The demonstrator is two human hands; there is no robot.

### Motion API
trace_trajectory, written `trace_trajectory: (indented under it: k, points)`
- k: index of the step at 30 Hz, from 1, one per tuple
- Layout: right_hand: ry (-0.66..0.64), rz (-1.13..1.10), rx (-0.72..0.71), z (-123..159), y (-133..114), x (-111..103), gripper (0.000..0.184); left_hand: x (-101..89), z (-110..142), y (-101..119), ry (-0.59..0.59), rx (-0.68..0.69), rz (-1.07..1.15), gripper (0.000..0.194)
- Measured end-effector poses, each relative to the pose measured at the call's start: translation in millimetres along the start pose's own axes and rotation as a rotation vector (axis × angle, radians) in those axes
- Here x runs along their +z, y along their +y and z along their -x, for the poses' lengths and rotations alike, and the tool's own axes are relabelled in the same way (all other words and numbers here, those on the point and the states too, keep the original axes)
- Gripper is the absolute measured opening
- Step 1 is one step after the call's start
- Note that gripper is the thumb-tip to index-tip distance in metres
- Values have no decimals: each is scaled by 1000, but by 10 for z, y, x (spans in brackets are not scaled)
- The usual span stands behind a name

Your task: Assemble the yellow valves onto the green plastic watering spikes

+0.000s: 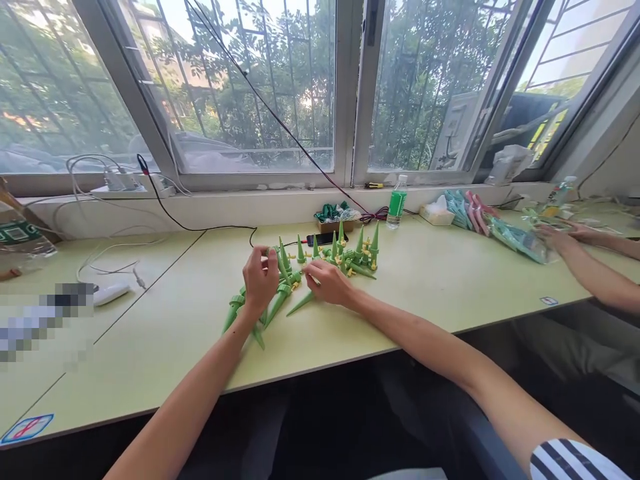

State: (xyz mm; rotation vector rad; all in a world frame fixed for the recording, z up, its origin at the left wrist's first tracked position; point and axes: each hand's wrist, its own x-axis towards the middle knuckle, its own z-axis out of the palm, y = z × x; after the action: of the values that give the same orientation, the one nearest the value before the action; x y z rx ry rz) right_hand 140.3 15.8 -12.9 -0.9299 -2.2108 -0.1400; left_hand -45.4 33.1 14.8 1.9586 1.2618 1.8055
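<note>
Several green plastic watering spikes [374,247] with yellow valve pieces are spread over the table, some upright on their wide ends, others lying down. My left hand [261,280] is closed in a pinch, with a bit of green at its fingertips. Just to its right a spike [284,260] leans upward, and more spikes [233,310] lie under and beside the wrist. My right hand [327,280] has its fingers drawn together close to a yellow valve; what they grip is hidden. Below it lies a loose green spike [301,303] pointing to the front left.
Behind the spikes are a phone [327,238] on a cable and a small box [335,223]. A bottle [397,203], a tissue box [437,212] and bagged goods [520,239] stand further right, where another person's hands [555,237] work. A white device [111,294] lies left.
</note>
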Motion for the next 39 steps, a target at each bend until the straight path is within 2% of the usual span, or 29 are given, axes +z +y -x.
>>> trace_trajectory:
  k: [8, 12, 17, 21, 25, 29, 33, 39]
  points:
    - [-98, -37, 17, 36, 48, 25, 17, 15, 21, -9, -37, 11, 76, 19]
    - [-94, -83, 77, 74, 70, 36, 23, 14, 1, -8, -68, -105, 225, 26]
    - [-45, -98, 165, 69, 128, 42, 25, 21, -42, -46, -141, -251, 513, 36]
    - [-45, -94, 193, 59, 186, 50, 30, 20, -63, -72, -146, -325, 611, 38]
    - [-64, -73, 200, 41, 209, 47, 21, 17, -64, -67, -196, -370, 647, 39]
    - [-141, -24, 194, 45, 198, 25, 14, 27, -46, -35, -271, -395, 659, 40]
    - [-190, -44, 154, 66, 239, 40, 19, 38, -15, 14, -332, -426, 660, 42]
    - [-168, -142, 79, 80, 369, 136, 31, 47, 11, 56, -360, -432, 628, 42]
